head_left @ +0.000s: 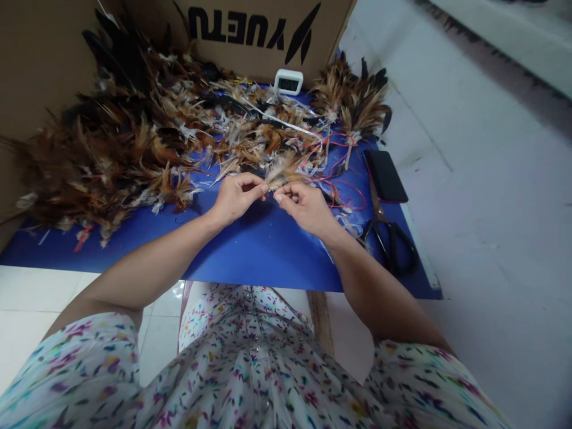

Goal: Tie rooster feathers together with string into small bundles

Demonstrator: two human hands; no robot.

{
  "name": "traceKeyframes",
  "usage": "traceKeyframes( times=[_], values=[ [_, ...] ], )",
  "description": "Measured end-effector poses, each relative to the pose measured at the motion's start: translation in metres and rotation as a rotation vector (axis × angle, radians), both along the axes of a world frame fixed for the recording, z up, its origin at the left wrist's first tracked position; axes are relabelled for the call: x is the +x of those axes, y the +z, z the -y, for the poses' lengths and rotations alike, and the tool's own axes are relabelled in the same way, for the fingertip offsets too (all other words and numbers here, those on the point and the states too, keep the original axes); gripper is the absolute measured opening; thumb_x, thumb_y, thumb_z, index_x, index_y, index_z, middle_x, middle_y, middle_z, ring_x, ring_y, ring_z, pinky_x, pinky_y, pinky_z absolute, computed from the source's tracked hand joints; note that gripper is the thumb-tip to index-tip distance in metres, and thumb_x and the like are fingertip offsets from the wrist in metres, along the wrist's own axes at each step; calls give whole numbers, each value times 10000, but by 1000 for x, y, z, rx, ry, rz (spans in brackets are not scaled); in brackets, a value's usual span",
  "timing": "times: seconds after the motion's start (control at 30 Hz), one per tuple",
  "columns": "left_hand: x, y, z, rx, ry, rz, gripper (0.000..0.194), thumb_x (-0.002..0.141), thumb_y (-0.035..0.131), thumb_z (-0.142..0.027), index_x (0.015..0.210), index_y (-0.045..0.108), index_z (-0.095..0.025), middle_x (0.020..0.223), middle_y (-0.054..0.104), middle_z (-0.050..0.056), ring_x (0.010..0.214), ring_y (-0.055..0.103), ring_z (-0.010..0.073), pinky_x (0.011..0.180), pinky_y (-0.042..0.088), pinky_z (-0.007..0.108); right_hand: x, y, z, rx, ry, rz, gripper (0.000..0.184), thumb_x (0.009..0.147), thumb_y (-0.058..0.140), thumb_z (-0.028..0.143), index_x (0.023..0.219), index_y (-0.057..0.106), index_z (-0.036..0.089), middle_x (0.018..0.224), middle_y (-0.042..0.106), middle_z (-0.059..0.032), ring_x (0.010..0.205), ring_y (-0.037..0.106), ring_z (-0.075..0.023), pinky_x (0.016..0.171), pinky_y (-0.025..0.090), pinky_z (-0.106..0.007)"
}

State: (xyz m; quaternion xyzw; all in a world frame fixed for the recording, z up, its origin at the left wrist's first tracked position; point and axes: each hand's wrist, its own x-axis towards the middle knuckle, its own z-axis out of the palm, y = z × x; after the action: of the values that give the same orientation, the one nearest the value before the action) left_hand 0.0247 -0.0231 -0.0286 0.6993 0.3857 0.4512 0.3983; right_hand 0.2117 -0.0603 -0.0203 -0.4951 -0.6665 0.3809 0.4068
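Between my two hands is a small tuft of light brown feathers [286, 169], its fluffy end pointing away from me. My left hand [240, 195] pinches its base between thumb and forefinger. Close beside it, my right hand [304, 207] has thumb and forefinger pressed together near the same base; whether a thread or quill lies in that pinch is too small to tell. Red string [330, 173] trails over the blue table [250, 250] just right of the tuft. Loose brown feathers [268, 138] lie right behind my hands.
Large piles of brown and black feathers [111, 137] cover the left side. A feather bunch [353, 101] lies at the back right, near a small white digital clock [288, 82]. Black-handled scissors [389, 244] and a black phone [385, 175] lie right. A cardboard box [263, 56] stands behind.
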Motion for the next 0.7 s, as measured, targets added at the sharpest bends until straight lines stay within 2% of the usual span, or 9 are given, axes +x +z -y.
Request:
traceKeyframes(
  times=[0.13, 0.23, 0.33, 0.5, 0.7],
  values=[
    [-2, 1, 0, 172, 52, -193, 205, 840, 661, -271, 679, 699, -149, 679, 702, 28, 633, 613, 121, 647, 448, 253, 0, 1, 5, 264, -7, 231, 119, 895, 547, 234, 850, 640, 175, 776, 658, -15, 667, 546, -117, 672, 435, -270],
    [-2, 1, 1, 311, 47, -304, 175, 844, 624, -197, 690, 693, -153, 718, 708, 32, 685, 629, 129, 681, 460, 256, 1, 2, 8, 463, -1, 435, 167, 949, 484, 219, 882, 630, 177, 849, 666, -51, 750, 574, -156, 726, 443, -296],
    [-3, 1, 3, 444, 10, -385, 140, 861, 592, -150, 772, 699, -154, 787, 717, 42, 757, 650, 143, 725, 485, 267, 1, 3, 10, 599, -4, 636, 230, 999, 418, 221, 940, 634, 166, 895, 665, -82, 795, 586, -186, 739, 440, -312],
    [-3, -3, 6, 615, -84, -513, 182, 918, 524, -156, 786, 649, -148, 822, 687, 65, 767, 641, 152, 711, 504, 279, 3, 7, 11, 738, -1, 856, 300, 1030, 357, 203, 929, 636, 159, 875, 643, -93, 805, 561, -208, 743, 419, -327],
    [-5, 1, 10, 693, -139, -569, 229, 953, 479, -187, 783, 628, -152, 826, 665, 66, 753, 629, 150, 661, 500, 259, 8, 13, 7, 815, 35, 909, 286, 1029, 383, 201, 890, 631, 168, 836, 618, -78, 796, 526, -210, 728, 382, -336]
  ],
)
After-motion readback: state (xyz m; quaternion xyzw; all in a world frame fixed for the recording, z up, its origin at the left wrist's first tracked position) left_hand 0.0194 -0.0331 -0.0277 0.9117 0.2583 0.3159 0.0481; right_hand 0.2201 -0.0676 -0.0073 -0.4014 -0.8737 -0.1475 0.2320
